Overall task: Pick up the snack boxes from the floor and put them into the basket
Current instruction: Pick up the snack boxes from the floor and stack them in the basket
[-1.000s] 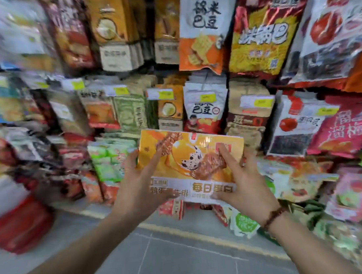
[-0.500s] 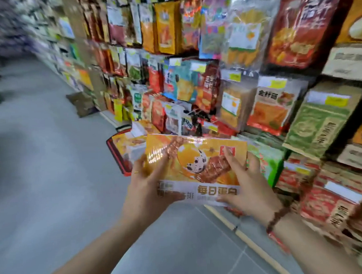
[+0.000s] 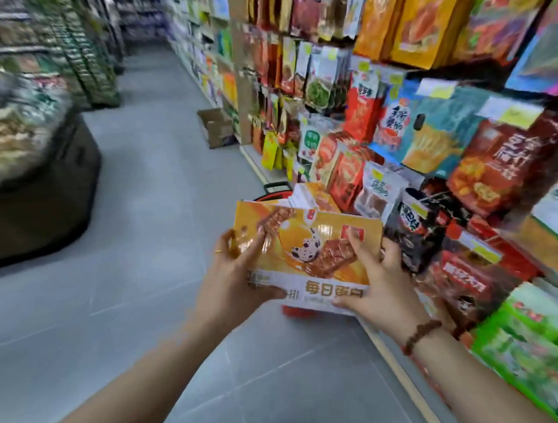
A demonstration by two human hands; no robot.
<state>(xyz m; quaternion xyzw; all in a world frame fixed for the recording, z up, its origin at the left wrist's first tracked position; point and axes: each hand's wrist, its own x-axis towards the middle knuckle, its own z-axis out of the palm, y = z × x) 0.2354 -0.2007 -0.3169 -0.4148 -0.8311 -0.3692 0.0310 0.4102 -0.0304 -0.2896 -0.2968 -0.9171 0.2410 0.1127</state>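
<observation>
I see both hands clasping the orange snack box (image 3: 315,241) clear of the grey floor (image 3: 160,191). My left hand (image 3: 232,278) curls round its left edge, and my right hand (image 3: 378,280) grips the right edge, thumb on the white strip. The box hides most of the red basket (image 3: 272,195), which stands beside the packed shelves (image 3: 429,138) and holds other boxes (image 3: 312,195).

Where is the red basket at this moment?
In the head view, the red basket stands on the floor right of centre, beside the snack shelves, mostly hidden behind the orange snack box.
</observation>
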